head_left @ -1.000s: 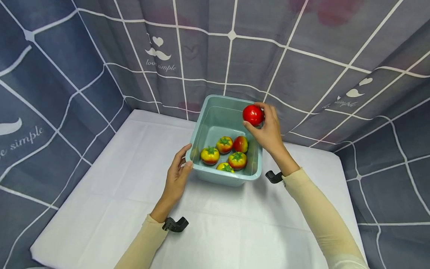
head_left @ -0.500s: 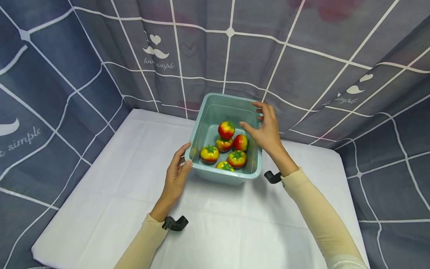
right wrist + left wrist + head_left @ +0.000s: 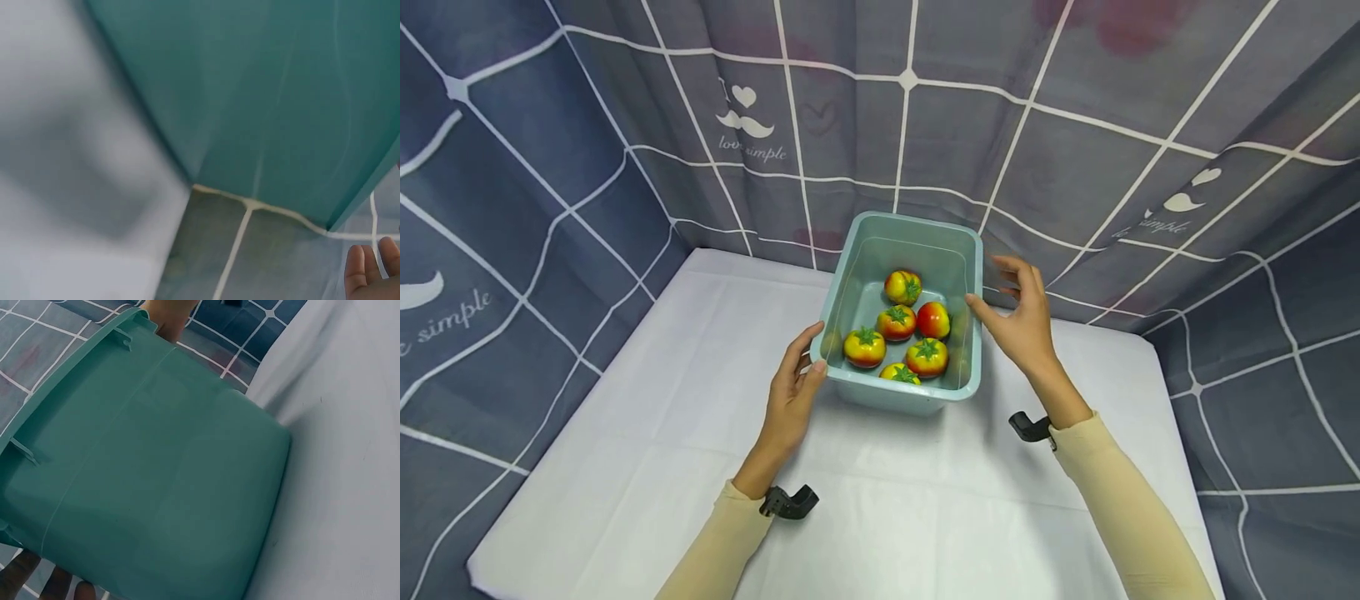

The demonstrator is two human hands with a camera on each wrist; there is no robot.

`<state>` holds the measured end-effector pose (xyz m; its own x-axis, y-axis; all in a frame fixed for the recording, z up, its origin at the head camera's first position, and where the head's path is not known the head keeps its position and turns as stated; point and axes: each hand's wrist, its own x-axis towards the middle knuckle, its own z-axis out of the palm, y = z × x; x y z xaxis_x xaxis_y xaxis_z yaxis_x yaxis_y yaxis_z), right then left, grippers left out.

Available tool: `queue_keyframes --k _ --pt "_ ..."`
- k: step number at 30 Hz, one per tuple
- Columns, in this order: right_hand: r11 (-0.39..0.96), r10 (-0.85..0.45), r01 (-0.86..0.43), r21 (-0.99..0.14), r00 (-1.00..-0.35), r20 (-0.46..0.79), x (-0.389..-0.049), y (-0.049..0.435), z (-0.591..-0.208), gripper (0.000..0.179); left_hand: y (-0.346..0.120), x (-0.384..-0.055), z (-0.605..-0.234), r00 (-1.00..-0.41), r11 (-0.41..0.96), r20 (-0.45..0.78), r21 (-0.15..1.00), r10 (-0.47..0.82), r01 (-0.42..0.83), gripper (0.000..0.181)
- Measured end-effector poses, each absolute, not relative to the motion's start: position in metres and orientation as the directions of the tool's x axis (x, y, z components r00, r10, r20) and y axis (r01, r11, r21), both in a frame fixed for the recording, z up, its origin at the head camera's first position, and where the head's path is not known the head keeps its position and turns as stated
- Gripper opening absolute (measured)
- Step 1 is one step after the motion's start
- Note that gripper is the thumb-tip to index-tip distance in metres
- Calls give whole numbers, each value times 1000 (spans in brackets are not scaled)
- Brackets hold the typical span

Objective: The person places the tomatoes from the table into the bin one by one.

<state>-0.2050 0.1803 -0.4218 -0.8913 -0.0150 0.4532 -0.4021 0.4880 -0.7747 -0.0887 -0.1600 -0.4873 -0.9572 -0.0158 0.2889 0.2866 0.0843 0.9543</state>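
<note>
A teal plastic bin [image 3: 913, 227] stands on the white table, seen from above in the head view. Inside lie several glossy red-and-yellow tomatoes with green leafy tops, the farthest being one tomato [image 3: 902, 287] near the back. My left hand [image 3: 790, 387] holds the bin's front left corner, thumb at the rim and fingers along the outer left wall. In the left wrist view some fingertips [image 3: 56, 581] show beside the bin wall [image 3: 162, 462]. My right hand [image 3: 1018, 321] is just outside the right rim, fingers spread and holding nothing; its thumb is close to the rim.
A white cloth covers the table [image 3: 865, 500]. Grey checked curtain [image 3: 850, 117] hangs right behind the bin and at both sides. Each wrist carries a black camera mount, such as the left mount [image 3: 790, 502].
The right hand let go of a red tomato, which dropped into the back of the bin and settled. That hand then moved right, past the rim. The left hand stayed put.
</note>
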Motion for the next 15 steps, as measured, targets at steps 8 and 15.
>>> queue_keyframes --k 8,15 --pt "508 46 -368 -779 -892 450 -171 198 -434 59 -168 -87 -489 -963 109 268 958 -6 266 56" --pt "598 30 -318 -736 -909 417 -144 230 -473 57 -186 -81 -495 -963 282 269 922 28 265 56"
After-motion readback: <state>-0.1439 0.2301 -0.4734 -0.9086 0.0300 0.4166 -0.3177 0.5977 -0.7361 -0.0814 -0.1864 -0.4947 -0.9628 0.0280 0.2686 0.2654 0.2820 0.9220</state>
